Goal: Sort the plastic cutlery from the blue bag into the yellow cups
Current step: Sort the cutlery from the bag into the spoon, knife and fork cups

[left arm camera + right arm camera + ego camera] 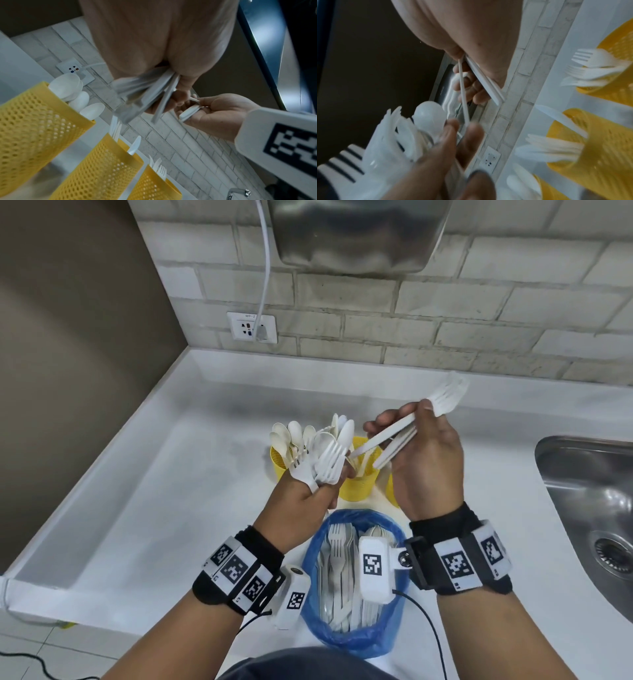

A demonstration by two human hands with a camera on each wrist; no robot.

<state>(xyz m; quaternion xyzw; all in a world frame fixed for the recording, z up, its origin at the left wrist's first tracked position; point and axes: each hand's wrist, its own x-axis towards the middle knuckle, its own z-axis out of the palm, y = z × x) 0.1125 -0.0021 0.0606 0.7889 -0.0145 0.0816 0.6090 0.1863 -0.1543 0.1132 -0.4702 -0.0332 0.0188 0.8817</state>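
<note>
My left hand [329, 484] grips a fanned bundle of white forks and spoons [323, 457] by the handles, just above the yellow cups. My right hand [411, 436] holds several white forks [445, 397], heads up and to the right. One of their handles slants down to my left fingertips [453, 129]. Three perforated yellow cups stand in a row: the spoon cup [34, 121], the knife cup [102, 169] and the fork cup [150, 188]. The open blue bag [356, 635] lies in front of them with more white cutlery inside. My right hand hides most of the fork cup in the head view.
A steel sink [582, 491] is sunk into the white counter [154, 508] at the right. A wall socket [251, 326] with a white cable and a steel hand dryer [356, 234] are on the tiled wall behind. The counter's raised rim runs along the left.
</note>
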